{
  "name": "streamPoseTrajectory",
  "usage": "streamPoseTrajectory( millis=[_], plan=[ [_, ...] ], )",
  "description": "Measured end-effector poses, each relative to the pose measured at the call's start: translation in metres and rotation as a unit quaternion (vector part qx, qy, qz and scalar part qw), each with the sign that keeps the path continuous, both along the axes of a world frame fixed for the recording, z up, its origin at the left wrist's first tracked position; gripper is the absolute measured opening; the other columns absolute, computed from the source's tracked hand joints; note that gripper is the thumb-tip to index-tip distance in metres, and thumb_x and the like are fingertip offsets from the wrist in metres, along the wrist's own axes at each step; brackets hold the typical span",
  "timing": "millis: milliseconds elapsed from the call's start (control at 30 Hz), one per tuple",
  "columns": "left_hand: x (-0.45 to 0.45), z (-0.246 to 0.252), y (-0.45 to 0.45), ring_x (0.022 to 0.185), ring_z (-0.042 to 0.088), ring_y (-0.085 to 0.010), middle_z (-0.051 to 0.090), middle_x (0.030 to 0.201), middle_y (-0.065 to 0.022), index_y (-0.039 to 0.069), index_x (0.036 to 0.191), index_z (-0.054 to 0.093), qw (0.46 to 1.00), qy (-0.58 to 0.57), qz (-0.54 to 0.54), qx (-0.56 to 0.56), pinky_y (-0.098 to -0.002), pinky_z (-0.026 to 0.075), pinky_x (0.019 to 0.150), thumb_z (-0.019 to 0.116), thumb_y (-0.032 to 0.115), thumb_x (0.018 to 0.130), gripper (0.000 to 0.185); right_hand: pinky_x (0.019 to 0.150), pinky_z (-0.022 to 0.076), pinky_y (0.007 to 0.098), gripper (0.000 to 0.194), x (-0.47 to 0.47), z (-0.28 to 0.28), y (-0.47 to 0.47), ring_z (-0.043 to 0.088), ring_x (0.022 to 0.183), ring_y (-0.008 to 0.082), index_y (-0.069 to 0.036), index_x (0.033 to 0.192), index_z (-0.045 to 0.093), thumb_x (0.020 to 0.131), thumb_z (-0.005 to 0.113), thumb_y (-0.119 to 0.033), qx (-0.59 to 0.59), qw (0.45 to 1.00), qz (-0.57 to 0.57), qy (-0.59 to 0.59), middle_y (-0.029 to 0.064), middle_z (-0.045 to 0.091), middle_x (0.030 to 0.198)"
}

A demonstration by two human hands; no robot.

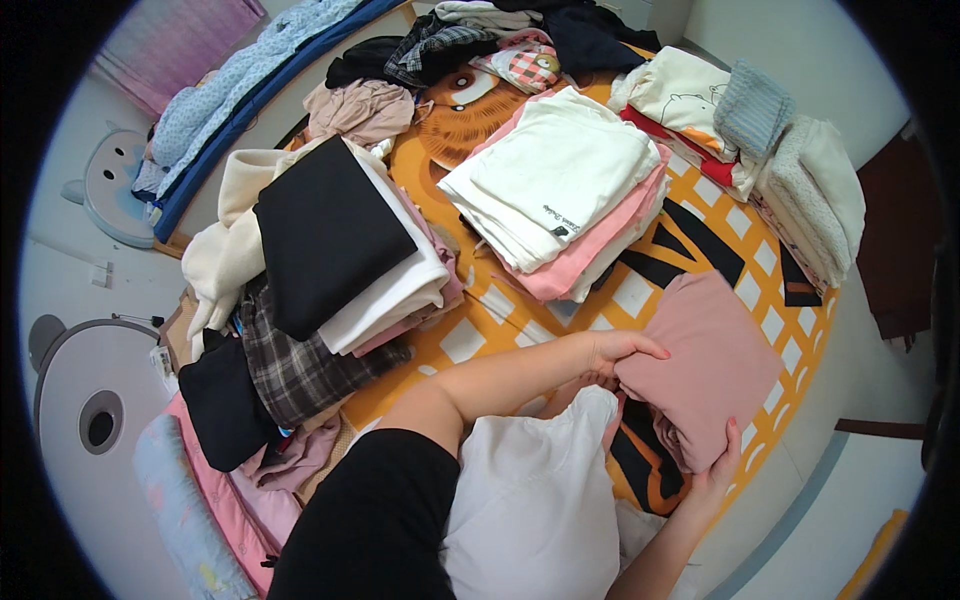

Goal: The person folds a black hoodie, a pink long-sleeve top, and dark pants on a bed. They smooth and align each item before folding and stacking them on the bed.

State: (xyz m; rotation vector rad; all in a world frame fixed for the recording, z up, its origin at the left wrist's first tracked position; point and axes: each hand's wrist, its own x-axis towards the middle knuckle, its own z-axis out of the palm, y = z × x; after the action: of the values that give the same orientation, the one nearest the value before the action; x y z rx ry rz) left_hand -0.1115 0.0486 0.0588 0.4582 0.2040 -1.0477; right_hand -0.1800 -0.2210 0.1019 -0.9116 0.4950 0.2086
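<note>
A folded pink garment [705, 360] is held up between both hands over the right side of the patterned bedsheet [461, 341]. My left hand [624, 351] grips its left edge, thumb on top. My right hand [720, 457] holds its lower right corner, with the fingers partly hidden beneath. Beyond the hands stands a stack of folded clothes, a white shirt [562, 165] on top and pink layers below. To the left is another stack, topped by a folded black garment [334, 236]. White cloth [536, 487] covers the wearer's front.
Dark plaid cloth [300, 360] and a black bundle [225, 405] lie at the left. Crumpled clothes [360, 112] are heaped at the far side. Folded blankets [806, 202] and a white shirt with a printed drawing [679, 97] sit at the far right, near the bed's edge.
</note>
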Motion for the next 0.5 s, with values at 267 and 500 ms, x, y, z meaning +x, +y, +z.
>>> streamPoseTrajectory(
  millis=[267,500],
  plan=[
    [-0.036,0.068,0.043,0.124,0.050,-0.0261,0.045,0.139,-0.0156,0.004,0.143,0.030,0.966,-0.239,0.072,-0.063,-0.0401,0.043,0.102,0.069,0.002,0.077,0.077,0.101,0.0422,0.0412,0.058,-0.019,0.034,0.008,0.050,0.120,0.0287,0.002,0.135,0.041,0.082,0.060,-0.015,0.001,0.998,0.026,-0.062,0.0158,0.051,0.132],
    [-0.070,0.054,0.058,0.115,0.057,-0.0280,0.056,0.127,-0.0183,-0.001,0.135,0.042,0.985,-0.024,0.149,-0.081,-0.0427,0.045,0.100,0.063,0.023,0.087,0.057,0.102,0.0413,0.0406,0.066,-0.019,0.033,0.039,0.049,0.121,0.0304,-0.001,0.140,0.036,0.079,0.058,-0.012,-0.045,0.981,0.134,-0.131,0.0163,0.050,0.133]
  ],
)
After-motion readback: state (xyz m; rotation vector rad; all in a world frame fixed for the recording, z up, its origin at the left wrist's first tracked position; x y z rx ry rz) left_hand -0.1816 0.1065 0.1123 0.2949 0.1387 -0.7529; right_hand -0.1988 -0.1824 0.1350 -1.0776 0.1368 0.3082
